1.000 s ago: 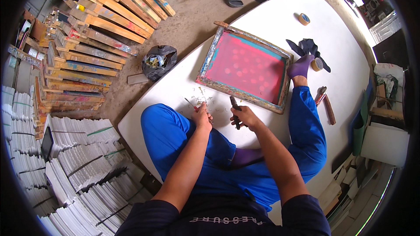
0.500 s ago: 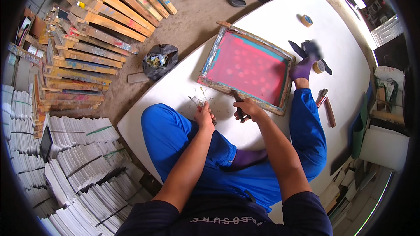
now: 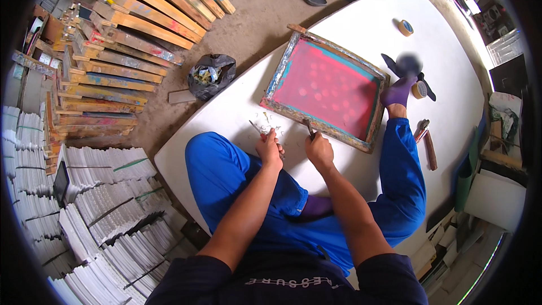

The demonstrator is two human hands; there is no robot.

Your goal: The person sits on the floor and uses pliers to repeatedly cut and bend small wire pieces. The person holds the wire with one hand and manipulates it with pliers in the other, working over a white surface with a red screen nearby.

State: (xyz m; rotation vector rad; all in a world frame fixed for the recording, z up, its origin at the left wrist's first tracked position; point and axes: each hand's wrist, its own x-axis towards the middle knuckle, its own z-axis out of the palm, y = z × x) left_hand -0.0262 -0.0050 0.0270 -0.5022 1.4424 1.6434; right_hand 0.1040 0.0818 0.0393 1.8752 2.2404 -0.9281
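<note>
A wooden-framed printing screen with pink mesh and a teal-stained border [image 3: 327,91] is seen lying flat on a large white board [image 3: 451,39] spread over the floor. The right hand [image 3: 319,149] is closed around a small dark-handled tool [image 3: 309,128], whose tip is set against the near edge of the frame; half a second earlier the same grip was held at much the same spot, just beside that lower rail, so little shift is noted there. The left hand [image 3: 270,148] is curled around something small and thin — what exactly cannot be told — and is kept over a scatter of pale scraps [image 3: 264,120] on the board, close to the frame's near left corner. Compared with the earlier picture, both hands are found slightly nearer the frame, the left one drawn closer to the right.

The person's legs in blue trousers [image 3: 226,172] are folded on the board, and a purple-socked foot [image 3: 398,91] is rested against the frame's right corner — unchanged from before. A roll of tape [image 3: 405,27] lies well apart at the far side. A black bag of waste [image 3: 212,75] sits on the ground off the board's left edge, near stacked wooden frames [image 3: 124,39].
</note>
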